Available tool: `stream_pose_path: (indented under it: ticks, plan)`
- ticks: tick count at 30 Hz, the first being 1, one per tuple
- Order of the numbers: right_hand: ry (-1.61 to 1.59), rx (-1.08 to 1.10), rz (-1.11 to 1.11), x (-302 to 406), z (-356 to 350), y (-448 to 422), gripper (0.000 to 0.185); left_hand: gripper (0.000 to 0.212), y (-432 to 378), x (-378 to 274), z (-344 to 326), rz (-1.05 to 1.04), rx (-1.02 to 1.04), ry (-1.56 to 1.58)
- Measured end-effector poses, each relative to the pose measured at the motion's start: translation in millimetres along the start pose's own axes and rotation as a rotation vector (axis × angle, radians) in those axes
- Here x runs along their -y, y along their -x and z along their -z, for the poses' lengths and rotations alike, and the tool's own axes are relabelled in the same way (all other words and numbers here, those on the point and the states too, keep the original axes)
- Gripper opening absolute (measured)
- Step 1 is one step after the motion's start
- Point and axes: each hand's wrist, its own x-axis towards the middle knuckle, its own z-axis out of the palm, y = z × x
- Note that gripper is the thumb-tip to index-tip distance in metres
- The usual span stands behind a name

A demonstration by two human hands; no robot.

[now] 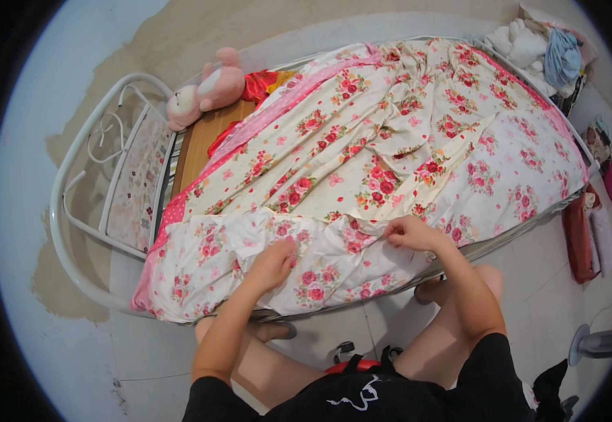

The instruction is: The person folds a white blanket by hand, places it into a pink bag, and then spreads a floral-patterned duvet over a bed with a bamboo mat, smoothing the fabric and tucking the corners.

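Observation:
A cream and white quilt cover with red and pink roses (311,158) lies rumpled over a metal-framed bed, its near edge folded back. On this whitish folded strip, left of centre, rests my left hand (275,262) with its fingers curled downward; whether it pinches cloth is hard to tell. Further right, my right hand (410,233) has its thumb and forefinger brought together at the raised edge of the fold, seemingly pinching it. Pink dotted trim runs along the cover's left side.
The white tubular headboard (63,184) curves up at the left. A pink plush toy (221,84) lies beside red satin cloth (259,87) on a brown mat (200,142). Beyond the right end are piled cloths (562,55) and a red bag (580,237) on the floor. A metallic stand (599,344) stands lower right.

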Motion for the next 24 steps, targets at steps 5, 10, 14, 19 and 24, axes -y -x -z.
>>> stream_pose_path:
  ticks: [5,10,14,19,24]
  plan:
    - [0.368,-0.228,0.064,-15.1,-15.0,-13.6,0.017,0.032,-63.5,16.8,-40.3,-0.036,-0.032,-0.037]
    - [0.368,-0.264,0.074,-2.0,-5.3,-22.9,0.016,0.030,-103.8,15.9,-31.4,0.053,0.374,-0.126]
    - [0.335,-0.376,0.054,3.5,8.0,-25.1,0.016,0.023,-115.2,29.7,39.1,0.426,0.172,0.463]
    - [0.141,-0.565,0.111,24.3,11.5,-36.2,0.015,0.017,-123.7,103.0,121.7,0.328,-0.734,0.730]
    - [0.148,-0.652,0.158,22.5,11.1,-25.8,0.013,0.047,-84.5,50.5,41.9,0.096,-0.804,0.049]
